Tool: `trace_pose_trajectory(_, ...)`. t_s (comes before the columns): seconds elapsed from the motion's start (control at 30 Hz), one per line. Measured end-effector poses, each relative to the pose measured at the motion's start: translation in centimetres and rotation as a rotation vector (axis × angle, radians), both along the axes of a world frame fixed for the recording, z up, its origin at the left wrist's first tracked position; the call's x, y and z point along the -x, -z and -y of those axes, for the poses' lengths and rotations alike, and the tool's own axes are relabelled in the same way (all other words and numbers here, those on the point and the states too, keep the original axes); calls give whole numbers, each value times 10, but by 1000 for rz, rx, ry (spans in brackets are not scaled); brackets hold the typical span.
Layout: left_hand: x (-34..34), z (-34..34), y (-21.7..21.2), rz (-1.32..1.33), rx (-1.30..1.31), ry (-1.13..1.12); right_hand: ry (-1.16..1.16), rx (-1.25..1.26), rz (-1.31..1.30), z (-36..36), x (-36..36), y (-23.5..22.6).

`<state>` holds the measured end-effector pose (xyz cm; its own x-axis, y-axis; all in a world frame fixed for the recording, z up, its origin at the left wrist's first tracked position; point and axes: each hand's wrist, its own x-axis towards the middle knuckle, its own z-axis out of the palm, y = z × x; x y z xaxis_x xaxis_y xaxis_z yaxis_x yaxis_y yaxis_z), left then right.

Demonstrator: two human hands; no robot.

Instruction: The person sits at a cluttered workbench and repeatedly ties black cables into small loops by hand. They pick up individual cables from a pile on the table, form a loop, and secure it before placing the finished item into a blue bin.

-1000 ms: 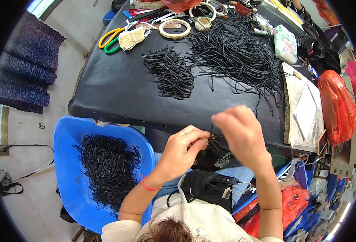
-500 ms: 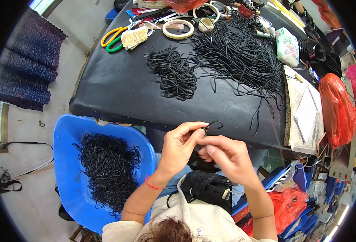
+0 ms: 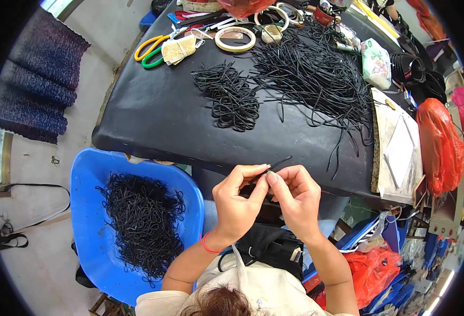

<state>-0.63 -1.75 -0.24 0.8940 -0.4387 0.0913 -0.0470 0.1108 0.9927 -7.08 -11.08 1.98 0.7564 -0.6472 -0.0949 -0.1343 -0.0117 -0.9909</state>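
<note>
A thin black cord [image 3: 281, 163] is pinched between my two hands, just off the table's near edge. My left hand [image 3: 237, 197] closes thumb and finger on it, with a red string at the wrist. My right hand [image 3: 296, 200] meets it tip to tip, fingers curled, thumb pressed on the same cord. One cord end sticks out up and to the right; the rest is hidden by my fingers. Beyond lie a small heap of looped black cords [image 3: 231, 100] and a larger pile of loose straight cords [image 3: 316, 73].
At the lower left a blue plastic tub [image 3: 87, 221] holds a mass of knotted black cords [image 3: 142, 221]. On the black table [image 3: 174, 137] lie scissors [image 3: 150, 48], tape rolls [image 3: 235, 39] and a tissue pack [image 3: 375, 64]. A red plastic bag [image 3: 440, 147] is at the right.
The loop that stood above my fingertips is gone, and a straight cord end shows there. My right hand has turned and drawn in against my left.
</note>
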Motion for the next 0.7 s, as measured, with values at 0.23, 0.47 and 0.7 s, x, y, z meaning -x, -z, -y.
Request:
trace_pose_trajectory(0.23,-3,-8,-8,-26,-53,129,-3,-94,77,12,-9,6)
trace_pose_trajectory(0.47,-12,-16,-8,-213,-67,302,-194,-82,-5,24,-1,3)
trace_pose_trajectory(0.7,-12,-14,-10,-150,-111,394,-87,-324,-25,15,-1,-2)
